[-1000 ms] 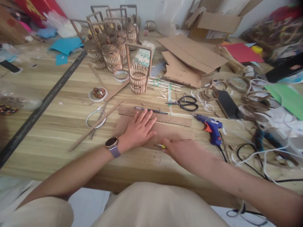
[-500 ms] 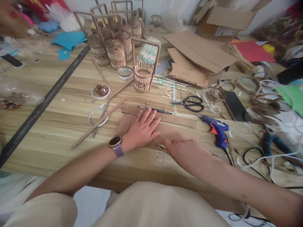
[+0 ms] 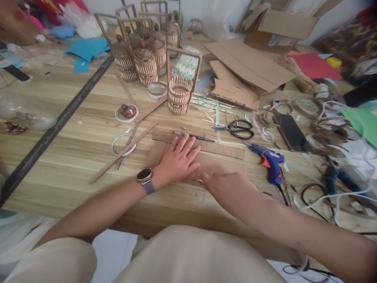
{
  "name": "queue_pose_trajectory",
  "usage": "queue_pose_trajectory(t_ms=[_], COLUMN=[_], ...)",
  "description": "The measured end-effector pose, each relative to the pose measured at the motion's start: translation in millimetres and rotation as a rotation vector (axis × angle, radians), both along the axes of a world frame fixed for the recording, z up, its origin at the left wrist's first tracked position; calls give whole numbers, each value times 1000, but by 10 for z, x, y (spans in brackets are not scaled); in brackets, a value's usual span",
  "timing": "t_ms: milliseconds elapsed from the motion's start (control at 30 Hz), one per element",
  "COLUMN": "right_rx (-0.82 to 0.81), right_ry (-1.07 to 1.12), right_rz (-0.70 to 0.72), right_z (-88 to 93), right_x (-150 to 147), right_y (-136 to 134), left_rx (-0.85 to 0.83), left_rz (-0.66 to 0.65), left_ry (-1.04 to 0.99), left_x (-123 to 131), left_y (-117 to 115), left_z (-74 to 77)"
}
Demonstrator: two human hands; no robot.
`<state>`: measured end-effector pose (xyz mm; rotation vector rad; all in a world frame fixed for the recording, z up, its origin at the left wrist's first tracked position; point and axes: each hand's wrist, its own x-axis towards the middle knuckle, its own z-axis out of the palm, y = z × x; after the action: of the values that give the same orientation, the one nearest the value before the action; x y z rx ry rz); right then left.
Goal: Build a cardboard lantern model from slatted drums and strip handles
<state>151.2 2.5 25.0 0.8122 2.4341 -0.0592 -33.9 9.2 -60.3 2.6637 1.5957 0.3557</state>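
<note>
My left hand [image 3: 177, 161] lies flat with fingers spread on a brown cardboard sheet [image 3: 219, 167] near the table's front edge, pressing it down. A watch sits on that wrist. My right hand [image 3: 229, 186] is closed at the sheet's near edge around a small yellow-tipped tool [image 3: 200, 181], mostly hidden under the fingers. A long cardboard strip [image 3: 218, 148] lies along the sheet's far edge, with a black pen [image 3: 193, 136] just beyond it.
Black scissors [image 3: 237, 129] and a blue glue gun [image 3: 269, 163] lie to the right, beside a phone [image 3: 292, 133] and tangled cords. Stick baskets [image 3: 179, 94] stand behind. Cardboard boxes [image 3: 250, 65] at the back right. Tape rings [image 3: 123, 143] and wooden strips lie left.
My right hand has slid slightly left along the sheet's near edge, covering more of the yellow tool. The left hand stays flat. The camera tilted a little.
</note>
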Motion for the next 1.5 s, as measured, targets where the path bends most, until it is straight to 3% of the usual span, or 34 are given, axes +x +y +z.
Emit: queue_pose_trajectory(t_ms=[533, 967, 1500], right_rx=[11, 18, -50], right_ry=[-80, -82, -166], right_rz=[5, 8, -54], right_z=[46, 38, 155], right_x=[-127, -18, -19], right_y=[-44, -43, -46], left_rx=[15, -14, -13], left_rz=[-9, -9, -8], left_ry=[-3, 8, 14], left_x=[-17, -37, -36], left_y=[-7, -2, -1], left_z=[7, 11, 16])
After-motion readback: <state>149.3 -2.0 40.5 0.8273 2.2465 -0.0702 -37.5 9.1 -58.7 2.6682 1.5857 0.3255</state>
